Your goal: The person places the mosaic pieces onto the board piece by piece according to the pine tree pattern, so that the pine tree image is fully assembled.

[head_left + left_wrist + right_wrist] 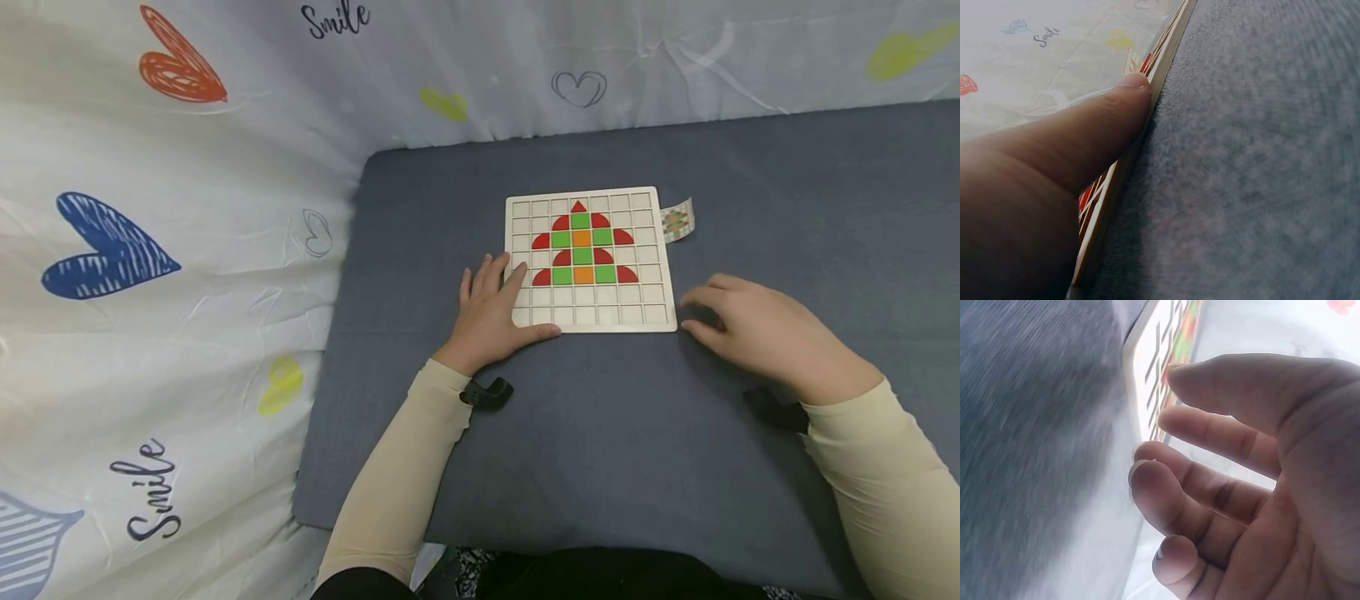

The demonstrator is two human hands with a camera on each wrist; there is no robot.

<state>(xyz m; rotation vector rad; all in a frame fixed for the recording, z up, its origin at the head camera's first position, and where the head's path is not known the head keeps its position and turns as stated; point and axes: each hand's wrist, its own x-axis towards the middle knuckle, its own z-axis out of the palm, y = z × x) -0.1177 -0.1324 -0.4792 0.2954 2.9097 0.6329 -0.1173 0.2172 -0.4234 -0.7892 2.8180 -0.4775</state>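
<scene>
A pale wooden grid board point(540, 315) lies on the grey table, with red, green and orange pieces set in its squares as a stepped tree shape topped by a red triangle point(578, 206). My left hand point(487, 321) rests at the board's near left corner, fingers spread along the left side. In the left wrist view its thumb point(1094, 128) touches the near edge. Just off the near right corner hovers my right hand point(765, 333), its fingers loosely bent. Nothing shows between those fingers point(1204, 500) in the right wrist view.
A small patterned card point(678, 221) sticks out from the board's right side. The grey cloth-covered tabletop point(600, 450) meets a white curtain point(247, 150) with printed hearts and words at the left and back.
</scene>
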